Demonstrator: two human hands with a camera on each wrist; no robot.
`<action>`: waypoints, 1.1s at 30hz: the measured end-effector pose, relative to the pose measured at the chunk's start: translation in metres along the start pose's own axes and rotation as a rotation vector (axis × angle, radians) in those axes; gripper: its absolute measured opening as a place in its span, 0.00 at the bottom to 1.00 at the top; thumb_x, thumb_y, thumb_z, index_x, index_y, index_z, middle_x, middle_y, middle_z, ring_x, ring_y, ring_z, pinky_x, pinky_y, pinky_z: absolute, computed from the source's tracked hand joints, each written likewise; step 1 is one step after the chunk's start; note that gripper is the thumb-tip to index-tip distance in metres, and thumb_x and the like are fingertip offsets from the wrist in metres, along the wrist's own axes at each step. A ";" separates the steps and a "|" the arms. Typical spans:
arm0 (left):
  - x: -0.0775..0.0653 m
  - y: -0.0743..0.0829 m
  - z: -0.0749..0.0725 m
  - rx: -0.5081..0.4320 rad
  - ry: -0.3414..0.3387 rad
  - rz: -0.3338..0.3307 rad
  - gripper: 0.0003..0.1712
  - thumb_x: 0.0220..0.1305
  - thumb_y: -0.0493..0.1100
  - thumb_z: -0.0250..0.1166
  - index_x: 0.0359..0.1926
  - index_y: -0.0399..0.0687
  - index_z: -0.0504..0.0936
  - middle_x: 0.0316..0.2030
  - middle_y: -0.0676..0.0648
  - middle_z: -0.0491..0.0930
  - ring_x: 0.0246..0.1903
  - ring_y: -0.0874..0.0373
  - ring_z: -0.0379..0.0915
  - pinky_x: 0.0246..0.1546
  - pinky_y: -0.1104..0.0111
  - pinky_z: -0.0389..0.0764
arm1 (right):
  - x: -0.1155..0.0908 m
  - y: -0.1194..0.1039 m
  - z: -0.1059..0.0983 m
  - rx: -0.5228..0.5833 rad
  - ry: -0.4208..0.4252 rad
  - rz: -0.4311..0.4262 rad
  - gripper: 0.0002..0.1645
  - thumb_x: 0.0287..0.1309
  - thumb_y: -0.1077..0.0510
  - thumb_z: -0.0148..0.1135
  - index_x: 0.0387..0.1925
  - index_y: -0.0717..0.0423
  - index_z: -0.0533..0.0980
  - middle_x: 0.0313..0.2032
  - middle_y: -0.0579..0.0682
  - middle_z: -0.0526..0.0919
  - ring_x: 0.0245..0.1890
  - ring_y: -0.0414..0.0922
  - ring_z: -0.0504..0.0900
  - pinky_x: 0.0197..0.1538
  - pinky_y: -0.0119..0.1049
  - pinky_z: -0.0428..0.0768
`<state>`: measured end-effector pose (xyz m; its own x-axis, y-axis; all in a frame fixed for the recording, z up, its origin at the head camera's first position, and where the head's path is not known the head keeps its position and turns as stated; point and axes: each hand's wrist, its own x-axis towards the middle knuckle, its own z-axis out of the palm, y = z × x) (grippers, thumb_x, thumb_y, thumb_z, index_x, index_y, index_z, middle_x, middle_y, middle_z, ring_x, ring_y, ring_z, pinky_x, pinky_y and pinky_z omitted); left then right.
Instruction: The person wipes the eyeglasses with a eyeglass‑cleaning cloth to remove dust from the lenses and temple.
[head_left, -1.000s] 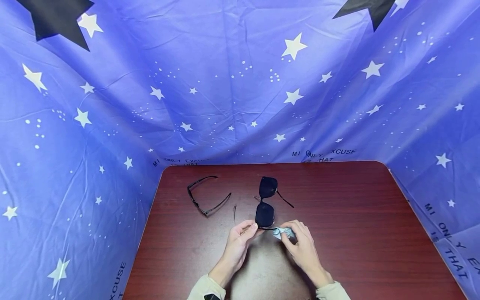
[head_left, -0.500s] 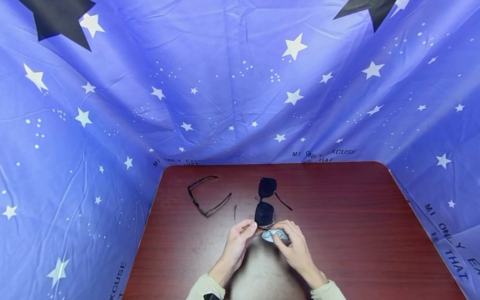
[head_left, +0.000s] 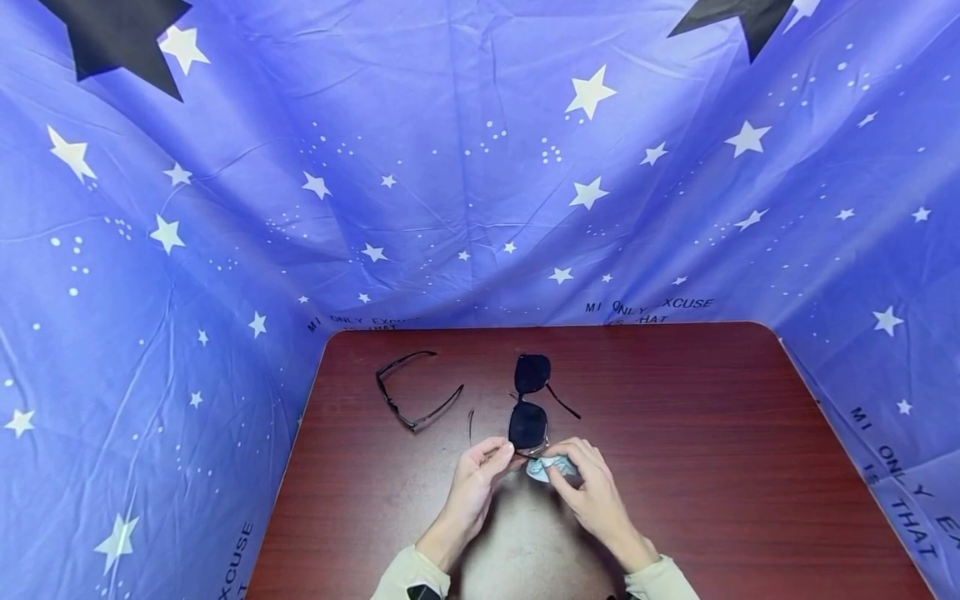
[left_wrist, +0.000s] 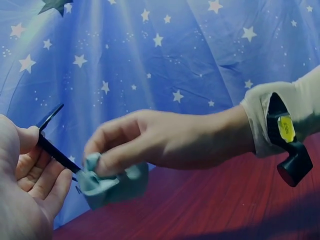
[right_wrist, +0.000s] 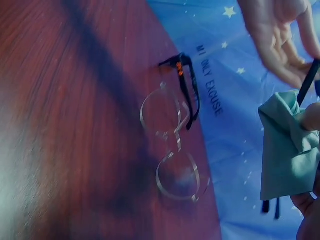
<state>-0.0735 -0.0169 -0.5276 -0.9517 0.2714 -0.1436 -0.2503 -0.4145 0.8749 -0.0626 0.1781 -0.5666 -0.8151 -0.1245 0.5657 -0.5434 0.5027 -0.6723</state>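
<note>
A pair of black sunglasses is held above the table with its dark lenses one beyond the other. My left hand pinches the frame at its near corner, where the arm joins; in the left wrist view the black arm runs from these fingers into a pale blue-green cloth. My right hand grips that cloth, folded around the near arm of the sunglasses, close to the left fingers. Two dark tips stick out below the cloth in the right wrist view. The cloth hides part of the arm.
Black-framed glasses lie on the left of the red-brown table, arms unfolded. Clear-rimmed glasses lie beside them, mostly hidden by the sunglasses in the head view. Blue star-printed fabric surrounds the table on its far side and both flanks.
My right hand has slid the cloth left along the arm of the sunglasses, nearer to the left hand. The sunglasses have shifted slightly left; my left hand has hardly moved.
</note>
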 end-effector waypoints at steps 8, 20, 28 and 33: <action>0.000 0.000 -0.001 0.023 -0.005 -0.027 0.05 0.75 0.34 0.57 0.42 0.43 0.80 0.36 0.57 0.87 0.40 0.67 0.83 0.53 0.73 0.81 | 0.006 -0.011 0.004 0.050 -0.007 0.006 0.18 0.53 0.72 0.70 0.41 0.49 0.81 0.40 0.42 0.85 0.42 0.41 0.79 0.51 0.31 0.69; -0.005 0.005 -0.009 -0.016 -0.065 0.037 0.05 0.74 0.35 0.59 0.44 0.42 0.81 0.40 0.53 0.88 0.42 0.65 0.85 0.54 0.70 0.83 | -0.007 0.010 -0.014 -0.103 0.019 0.019 0.15 0.51 0.70 0.71 0.40 0.54 0.82 0.36 0.43 0.84 0.36 0.39 0.76 0.42 0.30 0.65; -0.007 0.005 -0.012 -0.017 -0.071 0.061 0.08 0.76 0.35 0.56 0.40 0.50 0.80 0.37 0.58 0.84 0.42 0.68 0.82 0.53 0.74 0.81 | -0.004 0.025 -0.033 -0.212 0.117 0.103 0.15 0.48 0.73 0.70 0.38 0.56 0.82 0.34 0.48 0.84 0.35 0.44 0.76 0.40 0.33 0.64; -0.008 0.005 -0.014 -0.023 -0.059 0.068 0.07 0.75 0.34 0.56 0.41 0.49 0.79 0.37 0.57 0.84 0.43 0.66 0.84 0.54 0.72 0.81 | 0.001 0.031 -0.043 -0.260 0.185 0.187 0.14 0.48 0.74 0.70 0.38 0.60 0.81 0.37 0.53 0.85 0.38 0.49 0.77 0.42 0.37 0.66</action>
<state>-0.0703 -0.0336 -0.5283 -0.9545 0.2929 -0.0563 -0.1904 -0.4530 0.8710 -0.0716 0.2301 -0.5659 -0.8327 0.1347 0.5371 -0.2999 0.7056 -0.6420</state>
